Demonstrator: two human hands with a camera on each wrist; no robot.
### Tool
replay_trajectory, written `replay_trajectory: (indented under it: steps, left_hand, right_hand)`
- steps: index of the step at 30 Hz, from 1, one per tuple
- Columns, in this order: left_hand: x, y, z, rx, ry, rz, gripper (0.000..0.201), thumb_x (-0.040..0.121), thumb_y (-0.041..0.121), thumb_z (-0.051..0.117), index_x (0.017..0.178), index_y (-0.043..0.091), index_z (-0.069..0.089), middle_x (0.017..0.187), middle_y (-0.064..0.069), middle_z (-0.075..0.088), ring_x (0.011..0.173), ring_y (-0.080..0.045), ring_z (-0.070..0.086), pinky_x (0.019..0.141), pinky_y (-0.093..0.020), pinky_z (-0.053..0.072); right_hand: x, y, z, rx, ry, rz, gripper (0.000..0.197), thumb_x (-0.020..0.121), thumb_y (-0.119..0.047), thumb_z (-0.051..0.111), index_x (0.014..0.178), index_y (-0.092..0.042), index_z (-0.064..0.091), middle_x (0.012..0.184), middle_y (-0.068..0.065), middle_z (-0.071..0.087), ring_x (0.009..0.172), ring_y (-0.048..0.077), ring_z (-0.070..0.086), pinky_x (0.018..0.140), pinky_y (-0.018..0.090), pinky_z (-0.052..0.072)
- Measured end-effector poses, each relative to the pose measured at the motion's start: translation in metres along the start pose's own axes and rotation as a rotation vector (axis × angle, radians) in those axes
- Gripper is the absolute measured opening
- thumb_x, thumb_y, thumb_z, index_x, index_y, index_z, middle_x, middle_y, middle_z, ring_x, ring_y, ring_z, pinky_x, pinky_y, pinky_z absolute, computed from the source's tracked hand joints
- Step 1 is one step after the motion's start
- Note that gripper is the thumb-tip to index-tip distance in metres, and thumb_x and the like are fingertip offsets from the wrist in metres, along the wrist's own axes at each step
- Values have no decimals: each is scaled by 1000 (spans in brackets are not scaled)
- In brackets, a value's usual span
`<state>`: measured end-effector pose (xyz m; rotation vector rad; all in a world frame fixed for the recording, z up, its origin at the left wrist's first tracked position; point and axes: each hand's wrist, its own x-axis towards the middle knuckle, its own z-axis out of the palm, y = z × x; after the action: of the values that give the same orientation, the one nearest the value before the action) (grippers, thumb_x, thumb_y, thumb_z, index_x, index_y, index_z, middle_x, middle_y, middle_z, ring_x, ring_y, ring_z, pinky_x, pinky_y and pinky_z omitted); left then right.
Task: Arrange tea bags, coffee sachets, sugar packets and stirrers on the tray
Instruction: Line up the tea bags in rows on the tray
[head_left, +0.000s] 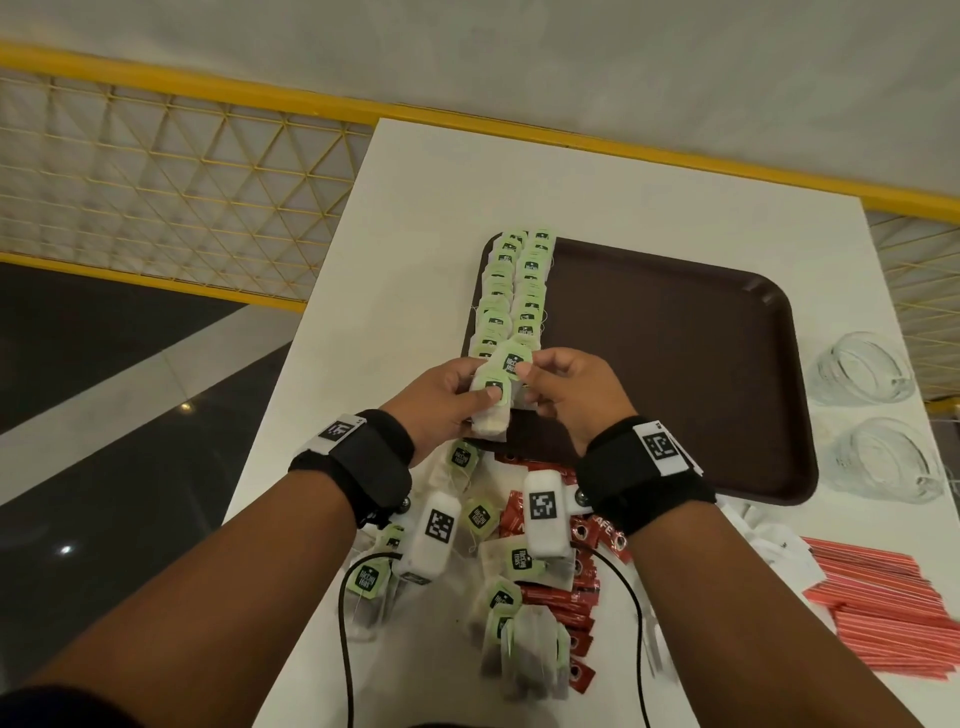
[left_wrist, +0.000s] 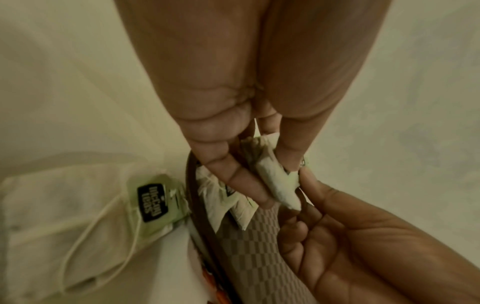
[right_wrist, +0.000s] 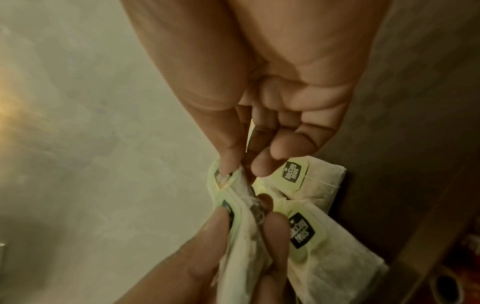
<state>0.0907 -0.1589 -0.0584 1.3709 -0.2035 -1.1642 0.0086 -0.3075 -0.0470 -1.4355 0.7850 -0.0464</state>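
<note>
My left hand (head_left: 480, 400) grips a small stack of tea bags (head_left: 491, 415) over the near-left corner of the brown tray (head_left: 675, 364). My right hand (head_left: 527, 371) pinches the green tag of the top tea bag (head_left: 514, 361). Two columns of tea bags (head_left: 514, 291) lie along the tray's left edge. In the left wrist view the fingers (left_wrist: 241, 181) and thumb squeeze the folded bags (left_wrist: 278, 185). In the right wrist view the thumb and forefinger (right_wrist: 228, 164) pinch a green tag above the tea bags on the tray (right_wrist: 301, 230).
Loose tea bags (head_left: 519, 623) and red coffee sachets (head_left: 561, 597) lie on the white table under my wrists. Red stirrers (head_left: 883, 597) and white sugar packets (head_left: 769, 540) sit at the right. Two glass bowls (head_left: 862, 369) stand right of the tray. A yellow mesh railing (head_left: 156, 182) borders the table.
</note>
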Motion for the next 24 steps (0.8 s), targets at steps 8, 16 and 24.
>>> replay_trajectory:
  steps: [8, 16, 24]
  left_hand:
    - [-1, -5, 0, -42, 52, -23, 27, 97, 4, 53, 123, 10, 52, 112, -8, 63, 95, -18, 63, 67, -29, 56]
    - [-5, -4, -18, -136, 183, -10, 32, 98, 2, 50, 130, 2, 48, 115, -14, 64, 95, -23, 66, 69, -31, 61]
    - [-8, -8, -20, -89, 207, -5, 34, 98, 7, 53, 132, 4, 48, 124, -18, 62, 101, -29, 65, 71, -31, 61]
  right_hand:
    - [0, 7, -7, -43, 45, -13, 12, 94, -9, 61, 102, -6, 69, 84, 9, 69, 65, 9, 58, 58, 19, 51]
    - [7, 16, -24, -348, 72, 13, 12, 92, -18, 66, 101, -10, 68, 84, 9, 70, 64, 9, 59, 56, 19, 53]
    - [24, 24, -8, -462, 144, 4, 10, 86, -17, 73, 88, -10, 64, 74, 8, 68, 61, 17, 66, 70, 37, 61]
